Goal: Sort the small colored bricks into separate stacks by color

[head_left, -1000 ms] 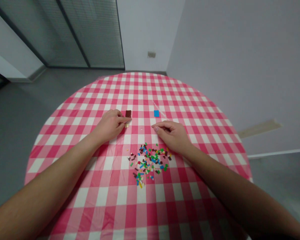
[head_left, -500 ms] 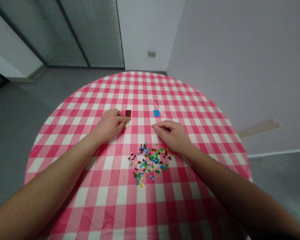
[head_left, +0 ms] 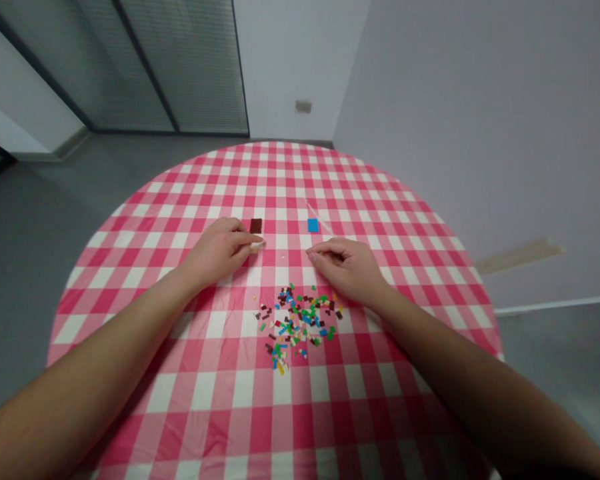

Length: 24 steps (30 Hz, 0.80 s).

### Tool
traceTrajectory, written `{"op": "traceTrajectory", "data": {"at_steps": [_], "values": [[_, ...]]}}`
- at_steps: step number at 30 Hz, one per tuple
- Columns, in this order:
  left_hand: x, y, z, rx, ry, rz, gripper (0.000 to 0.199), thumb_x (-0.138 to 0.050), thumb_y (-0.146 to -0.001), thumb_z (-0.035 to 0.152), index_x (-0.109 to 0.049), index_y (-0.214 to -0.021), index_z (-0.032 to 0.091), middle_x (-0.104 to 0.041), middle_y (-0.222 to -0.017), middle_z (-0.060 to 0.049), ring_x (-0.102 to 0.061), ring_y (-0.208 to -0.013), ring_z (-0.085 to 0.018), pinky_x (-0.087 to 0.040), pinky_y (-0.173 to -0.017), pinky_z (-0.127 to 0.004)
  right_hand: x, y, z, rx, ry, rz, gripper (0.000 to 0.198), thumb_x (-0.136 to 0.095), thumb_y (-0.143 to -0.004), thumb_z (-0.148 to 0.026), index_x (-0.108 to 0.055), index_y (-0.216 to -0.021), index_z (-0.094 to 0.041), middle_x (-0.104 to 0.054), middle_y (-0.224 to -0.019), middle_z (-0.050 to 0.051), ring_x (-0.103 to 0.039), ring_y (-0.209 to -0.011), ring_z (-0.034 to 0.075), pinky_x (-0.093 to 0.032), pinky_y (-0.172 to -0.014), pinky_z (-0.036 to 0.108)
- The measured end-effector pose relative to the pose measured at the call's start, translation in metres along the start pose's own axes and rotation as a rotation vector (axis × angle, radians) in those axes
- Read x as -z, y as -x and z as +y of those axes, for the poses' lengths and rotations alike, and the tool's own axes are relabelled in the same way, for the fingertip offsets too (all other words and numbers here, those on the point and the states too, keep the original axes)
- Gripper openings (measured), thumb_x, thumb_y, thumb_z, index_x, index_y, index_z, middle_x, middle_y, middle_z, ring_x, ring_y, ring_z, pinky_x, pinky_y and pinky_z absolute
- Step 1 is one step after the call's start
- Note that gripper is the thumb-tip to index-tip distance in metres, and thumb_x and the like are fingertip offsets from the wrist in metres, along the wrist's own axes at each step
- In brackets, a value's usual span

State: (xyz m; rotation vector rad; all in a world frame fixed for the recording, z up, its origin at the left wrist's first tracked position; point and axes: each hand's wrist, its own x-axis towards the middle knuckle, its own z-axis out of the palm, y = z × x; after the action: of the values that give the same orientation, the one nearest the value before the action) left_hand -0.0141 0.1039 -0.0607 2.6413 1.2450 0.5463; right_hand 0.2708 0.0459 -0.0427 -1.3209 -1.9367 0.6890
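My left hand (head_left: pixel 220 247) is at the left of the table's middle. Its thumb and index finger are closed around a small cream toy brick piece (head_left: pixel 257 246), partly hidden by the fingers. Just beyond the fingertips lies a dark brown square plate (head_left: pixel 256 226). To the right, my right hand (head_left: pixel 345 267) has its thumb and index finger pinched together; what they hold, if anything, is too small to make out. A blue square plate (head_left: pixel 313 225) lies beyond that hand. Between the hands and nearer to me spreads a pile of tiny toy bricks (head_left: pixel 300 321) in several colours.
A red-and-white checked cloth (head_left: pixel 200 383) covers the round table. One tiny pale piece (head_left: pixel 283 256) lies between the hands. A thin pale strip (head_left: pixel 318 215) shows by the blue plate. Walls and a glass partition (head_left: pixel 190 67) stand behind the table.
The cream piece has gone from lying below my left index finger to being tilted between finger and thumb. My right hand has shifted very slightly right, still pinched.
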Motion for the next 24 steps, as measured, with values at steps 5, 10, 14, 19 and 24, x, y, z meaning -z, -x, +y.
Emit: {"op": "traceTrajectory", "data": {"at_steps": [5, 10, 14, 19, 24], "values": [[0.014, 0.009, 0.025, -0.141, 0.243, -0.175, 0.032, -0.052, -0.091, 0.019, -0.080, -0.105, 0.020, -0.071, -0.096, -0.008, -0.065, -0.092, -0.023, -0.052, -0.086, -0.039, 0.012, 0.003, -0.012, 0.122, 0.091, -0.510, 0.018, -0.061, -0.088, -0.019, -0.080, -0.086, -0.019, -0.075, -0.076, 0.002, -0.062, -0.067, 0.013, -0.042, -0.065, 0.027], [0.026, 0.016, 0.053, -0.251, 0.455, -0.404, 0.020, -0.058, -0.095, 0.019, -0.077, -0.093, 0.022, -0.074, -0.095, -0.004, -0.068, -0.092, -0.018, -0.052, -0.089, -0.032, 0.014, 0.009, -0.030, 0.204, 0.239, -0.786, 0.018, -0.062, -0.082, -0.009, -0.077, -0.076, -0.019, -0.072, -0.073, 0.001, -0.058, -0.066, 0.013, -0.036, -0.063, 0.026], [0.028, 0.018, 0.063, -0.262, 0.494, -0.461, 0.016, -0.061, -0.094, 0.019, -0.076, -0.088, 0.021, -0.075, -0.096, -0.004, -0.069, -0.092, -0.018, -0.052, -0.086, -0.030, 0.011, 0.013, -0.036, 0.206, 0.376, -0.815, 0.015, -0.065, -0.085, -0.016, -0.076, -0.075, -0.019, -0.071, -0.072, 0.002, -0.055, -0.064, 0.013, -0.031, -0.062, 0.028], [0.026, 0.016, 0.060, -0.240, 0.479, -0.482, 0.019, -0.059, -0.093, 0.017, -0.075, -0.084, 0.021, -0.075, -0.091, -0.003, -0.068, -0.090, -0.017, -0.052, -0.085, -0.029, 0.010, 0.016, -0.043, 0.161, 0.481, -0.812, 0.011, -0.068, -0.087, -0.025, -0.076, -0.082, -0.020, -0.073, -0.079, 0.004, -0.055, -0.066, 0.015, -0.028, -0.060, 0.029], [0.026, 0.013, 0.055, -0.222, 0.494, -0.477, 0.021, -0.055, -0.093, 0.017, -0.073, -0.082, 0.020, -0.075, -0.087, -0.003, -0.067, -0.085, -0.016, -0.051, -0.083, -0.029, 0.006, 0.020, -0.049, 0.177, 0.552, -0.803, 0.013, -0.063, -0.086, -0.017, -0.072, -0.077, -0.019, -0.073, -0.079, 0.004, -0.054, -0.064, 0.014, -0.024, -0.058, 0.030]]}}
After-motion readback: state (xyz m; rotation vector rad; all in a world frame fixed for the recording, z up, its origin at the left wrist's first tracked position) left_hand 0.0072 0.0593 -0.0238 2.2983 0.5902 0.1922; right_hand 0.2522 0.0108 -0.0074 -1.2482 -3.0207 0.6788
